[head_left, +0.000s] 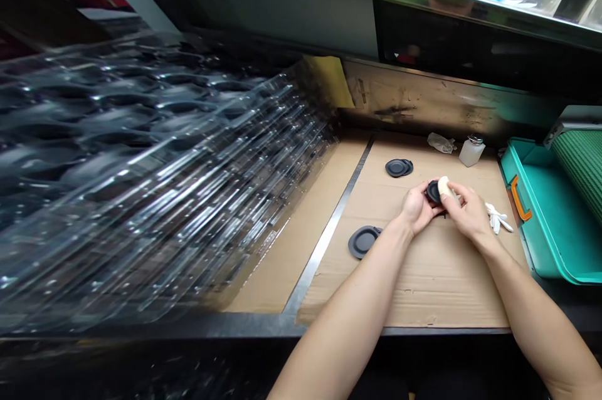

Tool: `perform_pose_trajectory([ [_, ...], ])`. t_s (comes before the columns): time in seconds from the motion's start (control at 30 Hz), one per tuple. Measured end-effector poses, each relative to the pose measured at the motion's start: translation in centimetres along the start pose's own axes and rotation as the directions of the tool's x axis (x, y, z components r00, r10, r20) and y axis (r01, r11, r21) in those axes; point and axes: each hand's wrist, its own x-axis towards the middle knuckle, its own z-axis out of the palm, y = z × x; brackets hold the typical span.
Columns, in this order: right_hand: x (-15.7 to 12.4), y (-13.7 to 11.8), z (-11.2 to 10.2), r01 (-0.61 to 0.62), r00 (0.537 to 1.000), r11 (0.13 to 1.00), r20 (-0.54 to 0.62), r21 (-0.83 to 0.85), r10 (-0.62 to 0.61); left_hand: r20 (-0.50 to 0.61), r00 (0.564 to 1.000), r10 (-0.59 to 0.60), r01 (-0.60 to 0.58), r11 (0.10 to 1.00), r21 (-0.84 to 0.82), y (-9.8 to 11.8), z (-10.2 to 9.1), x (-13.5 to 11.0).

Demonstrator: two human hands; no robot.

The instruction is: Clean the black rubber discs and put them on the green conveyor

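Observation:
My left hand [417, 207] is closed around a small black round part [433, 192], held just above the cardboard. Pinched in my right hand [467, 209] is a cream-coloured pad [444, 186], possibly a sponge or cloth, which meets the face of the black part. Behind my hands lies a dark round part [397, 167] on the cardboard, apparently overlapping another. A larger dark round part [364, 241] rests left of my left forearm, which partly covers it. White cloth-like scraps [497, 218] lie right beside my right hand.
Stacked clear plastic trays [188, 199] with dark round parts fill the left. Cardboard [451, 287] covers the bench. A pump bottle [471, 150] and crumpled plastic [441, 142] stand at the back. On the right is a teal bin [536, 231] with an orange handle, beside a green belt [583, 158].

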Motion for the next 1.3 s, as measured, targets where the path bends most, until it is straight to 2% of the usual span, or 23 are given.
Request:
perform_pose_trajectory([
  [0.17,-1.1,-1.3,1.6,0.164,0.986,0.986,0.020,-0.034,-0.163,0.073,0.997,-0.007,0.010,0.999,-0.045,-0.6,0.0,0.1],
  [0.33,-0.3,-0.6,1.5,0.039,0.999,0.985,-0.029,-0.169,-0.044,0.097,0.995,0.002,0.001,0.999,-0.032,-0.7,-0.1,0.3],
  [0.47,-0.8,-0.5,2.2,0.158,0.987,0.979,0.050,-0.132,-0.153,0.062,0.997,-0.043,0.046,0.997,-0.062,-0.3,-0.4,0.4],
  [0.53,-0.5,0.0,2.2,0.120,0.992,0.979,0.048,-0.165,-0.113,0.049,0.999,-0.020,0.023,0.997,-0.067,0.0,-0.6,0.4],
  [0.67,0.8,1.7,0.9,-0.056,0.997,0.976,-0.059,-0.209,0.045,0.050,0.999,-0.001,0.003,0.999,-0.048,0.3,-0.8,0.3],
  [0.77,1.1,2.2,0.0,-0.092,0.992,0.978,-0.107,-0.189,0.072,0.043,0.999,-0.008,0.011,0.998,-0.061,0.5,-0.8,0.2],
  [0.93,0.7,1.9,0.1,-0.105,0.994,0.960,-0.058,-0.261,0.093,-0.049,0.999,0.003,-0.011,0.987,-0.157,1.2,-0.9,0.2],
  [1.17,0.7,2.4,0.6,0.031,0.998,0.938,0.060,-0.346,-0.011,-0.018,0.997,-0.081,0.077,0.979,-0.188,1.7,-0.7,-0.4],
  [1.3,0.5,1.6,-0.1,0.084,0.995,0.918,0.087,-0.388,-0.055,0.010,0.996,-0.086,0.086,0.981,-0.174,1.8,-0.6,-0.6],
])
